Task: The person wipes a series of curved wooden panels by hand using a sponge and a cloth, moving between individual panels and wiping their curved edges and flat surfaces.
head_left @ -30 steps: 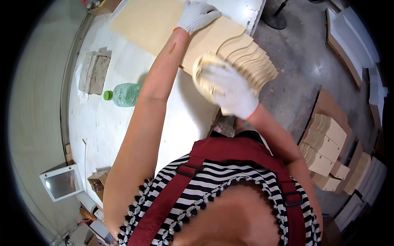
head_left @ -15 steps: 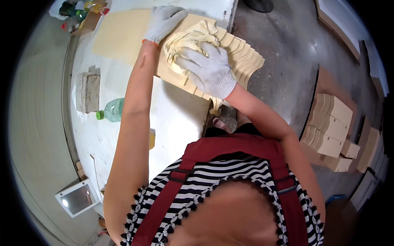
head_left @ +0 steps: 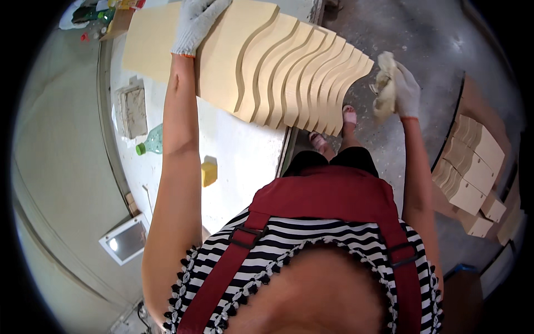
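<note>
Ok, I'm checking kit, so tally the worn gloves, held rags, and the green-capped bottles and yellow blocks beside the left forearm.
White knit gloves: 2
Cream rag: 1
Green-capped plastic bottle: 1
Yellow block: 1
Total: 5

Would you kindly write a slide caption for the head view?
The gloved left hand rests on fanned, wavy-edged boards; the right hand holds a pale cloth.
</note>
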Tool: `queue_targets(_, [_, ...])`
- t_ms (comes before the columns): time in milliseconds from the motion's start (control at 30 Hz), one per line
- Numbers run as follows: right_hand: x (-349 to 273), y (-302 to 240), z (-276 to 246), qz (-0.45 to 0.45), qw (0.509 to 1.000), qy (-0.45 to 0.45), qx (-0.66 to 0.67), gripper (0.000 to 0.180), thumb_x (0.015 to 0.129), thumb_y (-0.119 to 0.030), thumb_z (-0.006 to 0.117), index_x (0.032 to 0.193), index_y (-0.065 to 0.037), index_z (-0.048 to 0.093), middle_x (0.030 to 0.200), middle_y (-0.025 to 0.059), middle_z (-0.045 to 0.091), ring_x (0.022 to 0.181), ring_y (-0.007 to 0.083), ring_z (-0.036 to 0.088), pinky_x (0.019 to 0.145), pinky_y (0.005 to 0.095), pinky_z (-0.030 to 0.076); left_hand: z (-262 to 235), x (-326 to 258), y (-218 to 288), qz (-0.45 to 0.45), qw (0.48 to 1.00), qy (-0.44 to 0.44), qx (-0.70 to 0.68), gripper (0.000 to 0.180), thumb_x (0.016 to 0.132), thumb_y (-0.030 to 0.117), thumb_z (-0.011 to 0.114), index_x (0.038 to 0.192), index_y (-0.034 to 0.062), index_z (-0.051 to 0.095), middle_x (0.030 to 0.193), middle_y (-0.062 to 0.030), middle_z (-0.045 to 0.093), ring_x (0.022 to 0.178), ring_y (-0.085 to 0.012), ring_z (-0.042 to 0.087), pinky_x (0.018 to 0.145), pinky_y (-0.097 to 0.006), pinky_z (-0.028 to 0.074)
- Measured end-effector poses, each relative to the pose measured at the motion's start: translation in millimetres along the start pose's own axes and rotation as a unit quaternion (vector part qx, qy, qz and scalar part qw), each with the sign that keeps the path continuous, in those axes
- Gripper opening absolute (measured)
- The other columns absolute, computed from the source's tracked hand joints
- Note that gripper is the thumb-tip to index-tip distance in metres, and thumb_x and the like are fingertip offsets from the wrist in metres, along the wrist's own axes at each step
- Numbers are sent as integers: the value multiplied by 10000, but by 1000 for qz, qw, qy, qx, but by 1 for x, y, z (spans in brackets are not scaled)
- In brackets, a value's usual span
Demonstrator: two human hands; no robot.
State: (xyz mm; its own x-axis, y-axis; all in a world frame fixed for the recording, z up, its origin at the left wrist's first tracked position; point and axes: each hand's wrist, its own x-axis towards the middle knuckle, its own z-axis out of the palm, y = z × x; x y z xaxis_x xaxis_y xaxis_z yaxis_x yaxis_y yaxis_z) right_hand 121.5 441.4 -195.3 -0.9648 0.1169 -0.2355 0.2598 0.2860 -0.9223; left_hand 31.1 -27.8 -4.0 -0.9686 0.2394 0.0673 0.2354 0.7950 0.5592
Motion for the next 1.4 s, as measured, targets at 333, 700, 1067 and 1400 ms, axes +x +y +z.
queue_targets(333, [-17,90,-18,190,911,61,360,473,1020,-167,603,1422,66,511,1349,157,610,1176,236,635,998,349,510,8,-4,27,-24,994,58,92,202,961,182,625,1026,25,734,1029,-86,687,1061,-213,609,962,-340,462])
queue_targets(700, [-10,124,-24,230,886,-16,401,439,1026,-180,599,1394,55,554,1321,130,642,1158,217,640,996,341,507,9,-14,43,-101,984,117,-84,326,929,69,694,1242,-16,670,1421,-95,560,1236,-176,551,1032,-323,450])
queue_targets(1067, [-4,140,-28,223,897,-4,383,413,1014,-174,623,1349,67,597,1270,113,668,1104,187,653,955,318,519,44,-151,107,-63,974,32,214,960,802,538,767,1530,21,414,1596,-228,365,1498,-425,284,1224,-568,160])
queue_targets(1400, [0,139,-37,246,898,-59,360,420,1040,-200,554,1384,40,570,1328,134,643,1154,237,642,997,356,509,135,-207,132,-336,875,349,0,980,895,127,738,1603,-63,88,1661,-218,186,1514,-280,243,1237,-390,200])
